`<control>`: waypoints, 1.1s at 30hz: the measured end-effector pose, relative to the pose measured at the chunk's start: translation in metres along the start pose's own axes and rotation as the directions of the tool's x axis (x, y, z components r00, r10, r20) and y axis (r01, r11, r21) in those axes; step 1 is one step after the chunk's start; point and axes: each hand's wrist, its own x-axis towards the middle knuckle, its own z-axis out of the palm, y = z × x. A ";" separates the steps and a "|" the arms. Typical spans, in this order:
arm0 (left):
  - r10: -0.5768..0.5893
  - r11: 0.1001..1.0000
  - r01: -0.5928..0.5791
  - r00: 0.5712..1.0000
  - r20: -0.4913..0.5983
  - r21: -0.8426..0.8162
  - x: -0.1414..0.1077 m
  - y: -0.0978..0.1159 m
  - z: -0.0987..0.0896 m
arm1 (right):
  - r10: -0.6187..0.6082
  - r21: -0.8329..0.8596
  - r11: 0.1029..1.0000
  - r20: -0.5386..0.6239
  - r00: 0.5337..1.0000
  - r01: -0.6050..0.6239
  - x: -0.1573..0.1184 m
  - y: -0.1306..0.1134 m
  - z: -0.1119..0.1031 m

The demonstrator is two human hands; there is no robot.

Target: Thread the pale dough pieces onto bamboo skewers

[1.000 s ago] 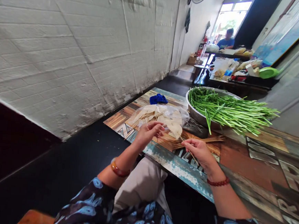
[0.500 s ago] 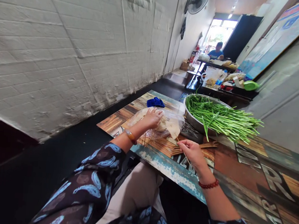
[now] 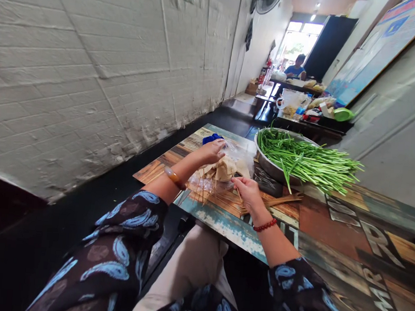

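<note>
My right hand (image 3: 246, 192) pinches a thin wooden skewer (image 3: 238, 190), its tip end at a pale beige folded sheet (image 3: 226, 169) that looks like tofu skin. Above and left of that sheet is my left hand (image 3: 212, 152), fingers stretched out and thumb apart, over the clear plastic bag (image 3: 234, 153). I cannot make out whether its fingertips touch the bag. Several skewers with beige pieces on them lean at the near side of the pile. To the right of my right hand lies a loose bundle of bare skewers (image 3: 283, 200).
A metal basin (image 3: 269, 166) heaped with long green stalks (image 3: 311, 161) stands at the right. Beside it lies a dark plastic bag (image 3: 266, 181). A blue cloth (image 3: 211, 138) is behind my left hand. Farther back, a person (image 3: 296, 69) sits at another table. The wall (image 3: 110, 61) runs along the left.
My left hand has lifted off the beige pile and moved slightly back. My right hand has moved left with the skewer, up to the beige sheet. The view has shifted a little.
</note>
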 end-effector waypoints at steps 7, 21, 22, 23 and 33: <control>-0.031 0.999 0.031 0.999 0.018 0.026 0.000 0.008 -0.021 | 0.016 0.005 1.000 -0.043 0.999 -0.016 -0.004 0.004 -0.004; 0.072 0.989 -0.072 0.997 -0.003 -0.132 -0.022 -0.012 -0.018 | 0.141 -0.168 0.977 0.040 0.989 -0.133 0.022 0.011 0.022; 0.033 0.985 -0.037 0.999 -0.030 -0.170 -0.029 -0.018 -0.018 | 0.141 -0.181 0.975 0.040 0.989 -0.132 0.020 0.012 0.020; -0.018 0.977 0.005 0.998 -0.059 -0.213 -0.037 -0.023 -0.017 | 0.138 -0.196 0.972 0.038 0.990 -0.128 0.018 0.012 0.019; -0.279 0.889 0.171 0.938 -0.206 -0.424 -0.120 -0.055 0.035 | 0.042 -0.324 0.945 -0.009 0.999 -0.043 0.030 0.015 0.042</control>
